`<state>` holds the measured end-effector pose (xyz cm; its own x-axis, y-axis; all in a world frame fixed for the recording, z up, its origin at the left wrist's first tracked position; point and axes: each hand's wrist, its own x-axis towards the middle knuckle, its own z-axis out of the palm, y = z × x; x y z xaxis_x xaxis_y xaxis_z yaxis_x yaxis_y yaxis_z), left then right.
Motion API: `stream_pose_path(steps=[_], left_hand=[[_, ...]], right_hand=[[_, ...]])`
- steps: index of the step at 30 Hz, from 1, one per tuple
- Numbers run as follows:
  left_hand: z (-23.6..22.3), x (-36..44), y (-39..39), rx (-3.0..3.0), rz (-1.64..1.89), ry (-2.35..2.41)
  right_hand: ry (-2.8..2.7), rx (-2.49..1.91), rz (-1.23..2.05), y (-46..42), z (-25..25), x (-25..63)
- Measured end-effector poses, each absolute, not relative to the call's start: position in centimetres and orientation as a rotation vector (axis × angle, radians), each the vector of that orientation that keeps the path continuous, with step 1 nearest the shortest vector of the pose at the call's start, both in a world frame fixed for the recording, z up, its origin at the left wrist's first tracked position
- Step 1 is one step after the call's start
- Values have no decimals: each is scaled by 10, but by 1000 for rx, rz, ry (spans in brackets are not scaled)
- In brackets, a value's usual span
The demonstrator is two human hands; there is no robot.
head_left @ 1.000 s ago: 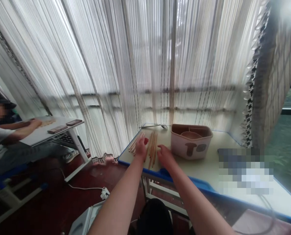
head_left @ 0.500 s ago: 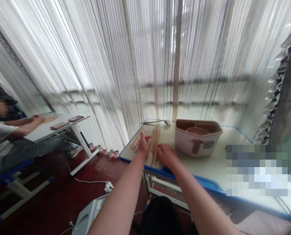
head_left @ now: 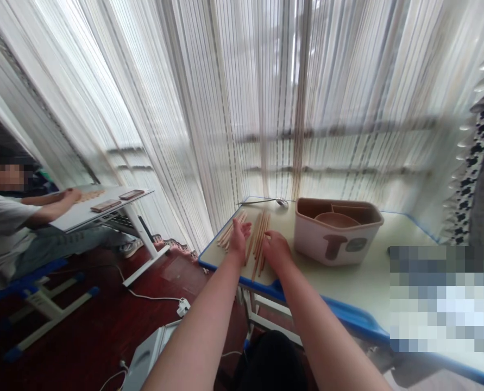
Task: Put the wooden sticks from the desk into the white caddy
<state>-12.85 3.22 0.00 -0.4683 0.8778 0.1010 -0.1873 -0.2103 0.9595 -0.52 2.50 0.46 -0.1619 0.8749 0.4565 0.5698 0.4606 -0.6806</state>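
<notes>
Two groups of wooden sticks lie on the table: pale sticks (head_left: pixel 227 235) at its left end, and browner sticks (head_left: pixel 259 243) between the person's hands. Within each group they run roughly the same way, which probably keeps them tidy and the two groups easy to tell apart. The left hand (head_left: pixel 237 240) stands between the groups, its grip spread and palm turned toward the browner sticks, perhaps serving as a low wall on that side. The right hand (head_left: pixel 277 250) is curled along their other edge; whether its grip pinches a stick or merely rests against one, I cannot tell. Just beside it stands a divided box (head_left: pixel 310 239), upright and seemingly placed within easy reach. A metal spoon (head_left: pixel 281 203) lies crosswise at the table's far edge, apart from the browner sticks, likely to leave them room.
</notes>
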Motion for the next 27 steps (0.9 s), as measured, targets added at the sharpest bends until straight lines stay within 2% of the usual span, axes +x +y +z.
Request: stream_pose_path(steps=[6,18,27], left_hand=[[4,-125,27,835,1771,1259],[4,-124,27,780,1751,1347],[-3,-122,34,956,1721,1559]], right_hand=[[-1950,-1187,486,23,3,-3],[-2235,-1255,287,16,6,-5],[-2229,-1261,287,16,5,-4]])
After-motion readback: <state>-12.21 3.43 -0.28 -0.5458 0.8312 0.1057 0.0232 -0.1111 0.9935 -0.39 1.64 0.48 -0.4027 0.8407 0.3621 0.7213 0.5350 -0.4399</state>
